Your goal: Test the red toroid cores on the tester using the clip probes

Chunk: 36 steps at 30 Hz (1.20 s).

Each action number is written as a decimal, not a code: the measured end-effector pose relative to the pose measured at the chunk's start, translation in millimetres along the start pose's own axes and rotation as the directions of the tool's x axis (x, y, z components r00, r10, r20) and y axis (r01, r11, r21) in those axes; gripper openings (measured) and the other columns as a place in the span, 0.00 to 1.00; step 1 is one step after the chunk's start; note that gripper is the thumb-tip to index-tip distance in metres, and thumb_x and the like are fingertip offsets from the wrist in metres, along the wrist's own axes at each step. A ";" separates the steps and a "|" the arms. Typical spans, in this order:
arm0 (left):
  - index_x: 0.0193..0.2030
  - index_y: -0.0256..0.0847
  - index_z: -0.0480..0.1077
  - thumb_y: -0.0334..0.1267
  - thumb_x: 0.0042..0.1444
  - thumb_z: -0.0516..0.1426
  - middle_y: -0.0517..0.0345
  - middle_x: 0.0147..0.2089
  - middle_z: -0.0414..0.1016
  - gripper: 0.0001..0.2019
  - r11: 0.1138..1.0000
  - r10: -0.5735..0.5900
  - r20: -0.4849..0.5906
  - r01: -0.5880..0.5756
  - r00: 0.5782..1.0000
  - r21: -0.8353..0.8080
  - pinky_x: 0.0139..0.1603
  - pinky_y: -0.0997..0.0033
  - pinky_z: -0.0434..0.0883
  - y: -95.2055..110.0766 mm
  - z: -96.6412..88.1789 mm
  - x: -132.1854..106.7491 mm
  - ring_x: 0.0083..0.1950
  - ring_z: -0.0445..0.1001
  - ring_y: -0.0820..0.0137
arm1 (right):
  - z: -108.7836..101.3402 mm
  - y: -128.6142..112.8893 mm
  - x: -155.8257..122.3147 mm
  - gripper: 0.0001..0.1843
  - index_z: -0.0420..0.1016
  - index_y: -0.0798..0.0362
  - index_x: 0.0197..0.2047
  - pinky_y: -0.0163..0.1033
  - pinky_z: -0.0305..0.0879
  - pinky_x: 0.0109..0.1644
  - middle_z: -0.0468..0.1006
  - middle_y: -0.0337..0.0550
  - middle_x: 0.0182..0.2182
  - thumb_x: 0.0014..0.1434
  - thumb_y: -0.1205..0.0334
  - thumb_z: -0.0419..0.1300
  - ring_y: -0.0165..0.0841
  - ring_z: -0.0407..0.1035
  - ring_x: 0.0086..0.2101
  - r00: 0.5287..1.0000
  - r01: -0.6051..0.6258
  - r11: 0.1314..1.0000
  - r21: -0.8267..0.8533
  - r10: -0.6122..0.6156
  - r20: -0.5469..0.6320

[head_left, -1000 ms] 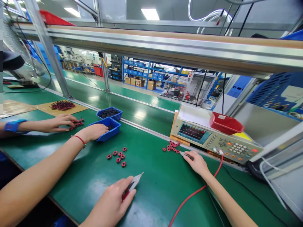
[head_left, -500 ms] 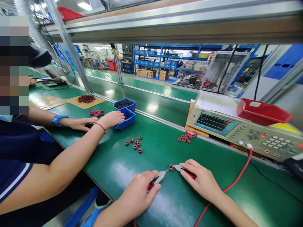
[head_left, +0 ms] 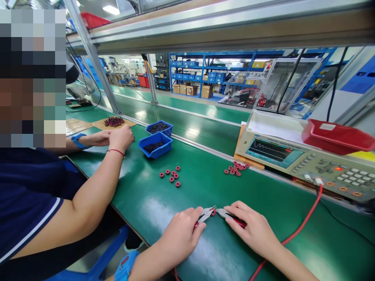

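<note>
My left hand is closed round a red-handled clip probe low on the green bench. A second clip probe, wired with a red lead, is gripped in my right hand. Both metal tips meet on one small red coil ring lying between my hands. Several loose red coil rings lie farther up the mat. Another cluster of rings sits beside the test meter.
A co-worker on my left reaches both hands past two blue trays of dark cores. A cardboard sheet with wound coils lies behind them. A red bin rests on the meter. An aluminium shelf frame spans overhead.
The view has dropped toward the bench. My two probes have closed together onto one red ring. The co-worker's hand has left the blue tray and moved left.
</note>
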<state>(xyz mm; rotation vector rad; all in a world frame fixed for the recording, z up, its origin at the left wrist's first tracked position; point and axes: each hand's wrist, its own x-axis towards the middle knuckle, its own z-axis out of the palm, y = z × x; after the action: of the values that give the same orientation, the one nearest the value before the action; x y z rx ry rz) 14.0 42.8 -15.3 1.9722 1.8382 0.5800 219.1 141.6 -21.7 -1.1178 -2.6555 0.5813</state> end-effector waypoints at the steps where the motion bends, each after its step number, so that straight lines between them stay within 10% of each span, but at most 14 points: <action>1: 0.49 0.42 0.65 0.35 0.59 0.50 0.55 0.40 0.73 0.12 1.000 0.000 -0.001 0.000 1.000 0.001 0.41 0.65 0.69 0.7 0.0 0.2 0.40 0.72 0.64 | 0.1 -0.1 -0.2 0.16 0.70 0.44 0.46 0.39 0.67 0.40 0.71 0.41 0.39 0.62 0.53 0.46 0.32 0.69 0.36 1.000 -0.001 1.000 0.005 0.001 0.002; 16: 0.48 0.41 0.65 0.36 0.58 0.49 0.54 0.38 0.71 0.12 0.999 -0.017 0.016 0.018 1.000 -0.035 0.38 0.65 0.68 3.0 -1.4 -1.2 0.37 0.70 0.64 | -25.1 7.7 3.8 0.15 0.73 0.46 0.45 0.39 0.64 0.46 0.72 0.42 0.41 0.61 0.53 0.50 0.33 0.68 0.40 1.000 0.001 0.954 0.301 -0.009 0.025; 36: 0.47 0.41 0.65 0.37 0.59 0.48 0.54 0.38 0.70 0.11 0.998 -0.037 0.055 0.040 0.998 -0.056 0.39 0.64 0.67 3.2 -1.4 -1.0 0.37 0.69 0.64 | -25.5 4.7 4.2 0.14 0.74 0.45 0.44 0.36 0.65 0.41 0.73 0.40 0.38 0.61 0.54 0.51 0.30 0.69 0.36 0.997 0.017 0.962 0.274 -0.038 0.070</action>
<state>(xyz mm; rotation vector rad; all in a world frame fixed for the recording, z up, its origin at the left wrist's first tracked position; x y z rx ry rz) 15.8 41.6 -12.4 1.8934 1.8032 0.5563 227.6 154.7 -0.6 -0.9949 -2.5448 0.9675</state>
